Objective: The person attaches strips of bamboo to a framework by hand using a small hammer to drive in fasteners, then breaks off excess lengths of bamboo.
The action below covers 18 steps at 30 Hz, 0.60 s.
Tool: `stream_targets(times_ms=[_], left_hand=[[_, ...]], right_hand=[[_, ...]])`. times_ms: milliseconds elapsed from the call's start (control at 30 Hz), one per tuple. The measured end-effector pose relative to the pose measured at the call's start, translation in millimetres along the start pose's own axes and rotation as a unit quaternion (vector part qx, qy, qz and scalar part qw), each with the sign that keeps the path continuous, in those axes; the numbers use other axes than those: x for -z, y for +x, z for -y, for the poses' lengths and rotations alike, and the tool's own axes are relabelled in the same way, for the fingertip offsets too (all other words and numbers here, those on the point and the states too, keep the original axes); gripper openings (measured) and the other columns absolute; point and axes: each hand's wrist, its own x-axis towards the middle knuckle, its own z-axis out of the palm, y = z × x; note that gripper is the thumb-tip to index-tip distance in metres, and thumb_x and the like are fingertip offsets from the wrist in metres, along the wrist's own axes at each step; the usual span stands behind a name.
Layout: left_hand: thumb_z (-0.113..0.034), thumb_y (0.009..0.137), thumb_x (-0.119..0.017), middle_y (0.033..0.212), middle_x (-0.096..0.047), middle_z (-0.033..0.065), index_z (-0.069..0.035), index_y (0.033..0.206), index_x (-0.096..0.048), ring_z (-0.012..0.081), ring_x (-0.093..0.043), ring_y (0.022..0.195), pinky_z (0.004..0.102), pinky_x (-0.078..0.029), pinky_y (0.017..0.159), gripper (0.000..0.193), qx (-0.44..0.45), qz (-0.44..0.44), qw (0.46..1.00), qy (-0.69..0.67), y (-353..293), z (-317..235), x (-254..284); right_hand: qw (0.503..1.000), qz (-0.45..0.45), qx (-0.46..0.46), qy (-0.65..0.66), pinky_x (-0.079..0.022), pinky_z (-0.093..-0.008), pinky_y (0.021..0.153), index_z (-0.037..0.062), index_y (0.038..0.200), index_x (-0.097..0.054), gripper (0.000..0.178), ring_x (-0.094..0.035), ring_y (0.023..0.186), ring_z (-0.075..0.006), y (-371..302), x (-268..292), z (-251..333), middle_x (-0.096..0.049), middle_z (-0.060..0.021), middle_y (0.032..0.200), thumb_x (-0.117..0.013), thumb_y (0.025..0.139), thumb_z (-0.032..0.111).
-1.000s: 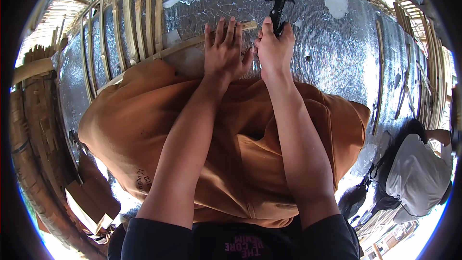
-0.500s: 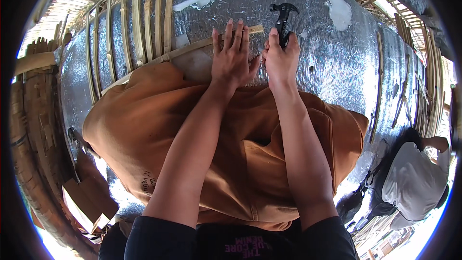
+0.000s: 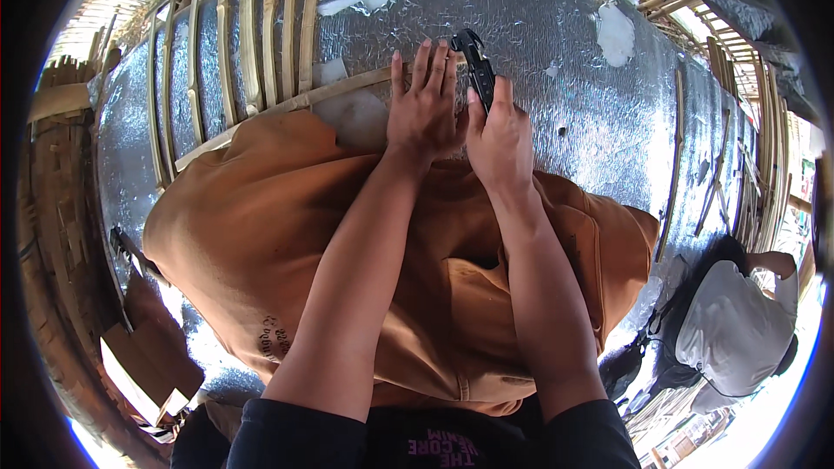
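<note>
My right hand (image 3: 506, 135) is wrapped around the handle of a black claw hammer (image 3: 480, 76). The hammer's head is beside the fingertips of my left hand, over the right end of a flat bamboo strip. That strip (image 3: 347, 84) runs slantwise across silver foil sheeting (image 3: 556, 35). My left hand (image 3: 422, 113) lies flat on it with fingers stretched out, covering part of its length. Whether a nail is under the hammer cannot be seen.
Several upright bamboo strips (image 3: 250, 43) stand on the foil at left. Brown cloth (image 3: 261, 234) covers my lap. Bamboo poles (image 3: 773, 139) line the right side, where a person in a grey shirt (image 3: 738, 317) crouches. A cardboard box (image 3: 143, 369) is at lower left.
The hammer has tilted left and come down, its head now next to my left fingertips, hiding the strip's end. My left hand stays almost in place.
</note>
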Motion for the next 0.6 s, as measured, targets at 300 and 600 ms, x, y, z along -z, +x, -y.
stream_targets(times_ms=[300, 600], left_hand=[[-0.034, 0.091, -0.052, 0.157, -0.039, 0.019, 0.006, 0.143, -0.05, 0.0345, -0.024, 0.154, 0.0642, -0.013, 0.123, 0.065, -0.007, -0.025, 0.999, -0.029, -1.5, 1.9, 1.9], [-0.037, 0.094, -0.05, 0.161, -0.037, 0.0156, 0.0, 0.151, -0.043, 0.0319, -0.024, 0.154, 0.0617, -0.008, 0.125, 0.068, 0.008, 0.037, 0.999, 0.011, 0.9, 0.0, 8.0]], right_hand=[[0.999, 0.022, 0.003, -0.035, -0.054, -0.0563, 0.056, 0.0002, 0.118, -0.045, 0.029, -0.068, 0.07, -0.0488, -4.9, -6.9, 2.1, -0.067, -0.0287, 0.075, -0.061, 0.099, 0.016], [0.998, 0.008, 0.016, -0.061, -0.053, -0.0557, 0.056, -0.0017, 0.12, -0.048, 0.03, -0.068, 0.072, -0.049, -8.7, -9.4, 7.5, -0.066, -0.0306, 0.077, -0.061, 0.099, 0.016]])
